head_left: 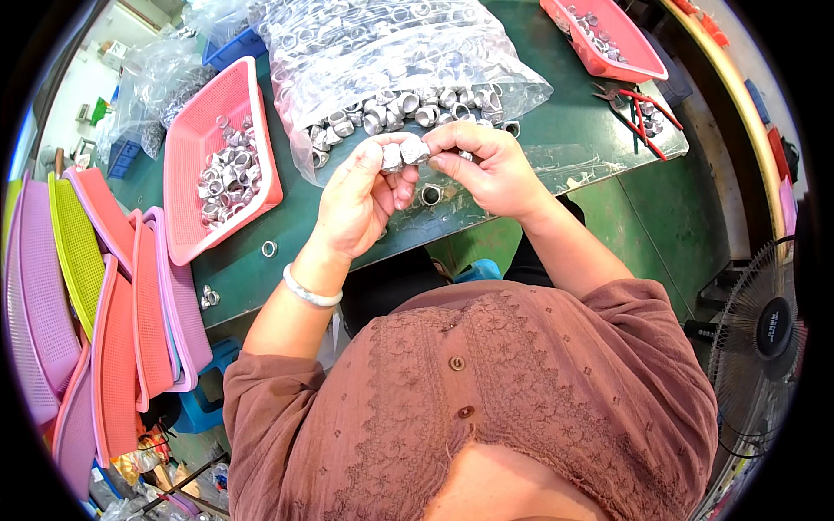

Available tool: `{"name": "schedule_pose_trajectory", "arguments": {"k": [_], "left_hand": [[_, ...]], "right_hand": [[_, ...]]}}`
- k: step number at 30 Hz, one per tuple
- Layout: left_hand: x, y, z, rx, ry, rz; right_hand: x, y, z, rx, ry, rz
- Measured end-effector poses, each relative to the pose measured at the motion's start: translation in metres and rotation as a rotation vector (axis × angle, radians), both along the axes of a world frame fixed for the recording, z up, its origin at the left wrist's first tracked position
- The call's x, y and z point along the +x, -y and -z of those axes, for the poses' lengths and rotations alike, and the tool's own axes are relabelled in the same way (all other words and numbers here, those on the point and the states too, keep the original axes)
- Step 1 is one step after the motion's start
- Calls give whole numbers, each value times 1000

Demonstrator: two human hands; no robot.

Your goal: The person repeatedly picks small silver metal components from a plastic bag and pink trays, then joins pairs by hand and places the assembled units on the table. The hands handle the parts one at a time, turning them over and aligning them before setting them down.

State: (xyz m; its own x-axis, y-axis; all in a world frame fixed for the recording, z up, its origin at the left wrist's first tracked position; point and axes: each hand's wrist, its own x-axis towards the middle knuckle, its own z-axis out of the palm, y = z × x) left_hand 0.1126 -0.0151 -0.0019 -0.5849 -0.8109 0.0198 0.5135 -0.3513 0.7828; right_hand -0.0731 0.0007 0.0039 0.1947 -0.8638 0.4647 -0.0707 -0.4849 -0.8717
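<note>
Above the front edge of the green table, my two hands meet around small, chunky silver-grey metal rings [404,154]. My left hand [349,201] is closed, thumb and fingers pinching the rings from the left. From the right, my right hand [491,172] pinches the same pieces between thumb and bent fingers. At least two rings sit side by side; my fingertips hide part of them. Just below, a loose ring [430,194] lies on the table. Behind my hands, a transparent plastic bag [391,52] spills many similar rings [408,106] from its mouth.
A pink basket [268,165] with rings stands left on the green table [300,227]; another pink basket [608,68] is far right. Red-handled pliers [641,122] lie near the right edge. Stacked coloured baskets [113,339] stand at left, a fan [769,334] at right.
</note>
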Motion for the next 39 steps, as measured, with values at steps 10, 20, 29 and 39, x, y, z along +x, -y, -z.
{"name": "schedule_pose_trajectory", "arguments": {"k": [10,20,29,39], "left_hand": [[13,7,-6,-1054,1354,-151],[-21,26,-13,-1206,1124,-204],[-64,28,-8,-998,1281,41],[-28,8,-25,49,217,26]], "right_hand": [[-22,1,0,123,92,96],[-46,-5,5,147,151,180],[-57,-11,11,162,161,179],[-41,-16,7,255,319,9]]}}
